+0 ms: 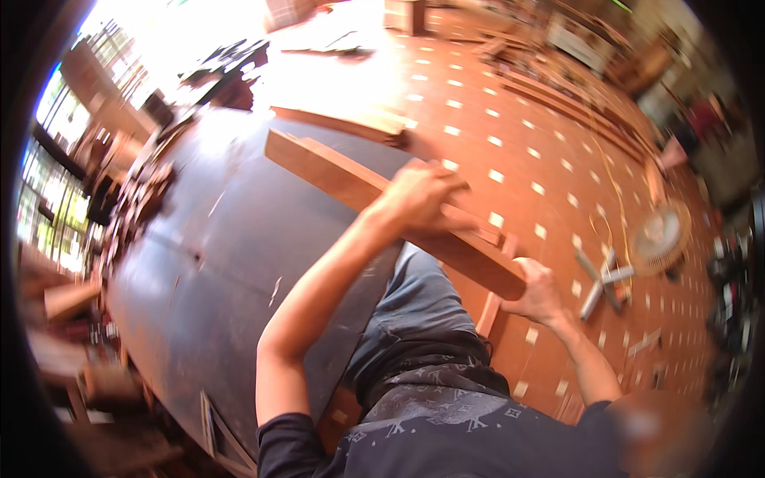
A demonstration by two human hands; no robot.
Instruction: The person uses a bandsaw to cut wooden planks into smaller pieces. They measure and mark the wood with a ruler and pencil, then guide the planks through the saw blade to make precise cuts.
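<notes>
A long reddish-brown wooden board (331, 171) slants across the corner of a dark sheet-topped table (231, 263), its far end over the tabletop and its near end out past the edge. Partway along it, my left hand (418, 197) reaches over the top with the fingers bent around the wood. At the near right end, my right hand (534, 293) grips the board, its fingers partly hidden behind it. A narrower wooden strip seems to lie against the board's far side. Beyond, another wooden piece (343, 121) rests at the table's far edge.
Dark wood scraps (143, 195) are heaped along the table's left edge. On the tiled floor (550, 231) to the right stand a round fan (660, 236) and a grey cross-shaped base (602, 279), near a yellow cord (610, 183). Long timbers (574, 111) lie at the far right.
</notes>
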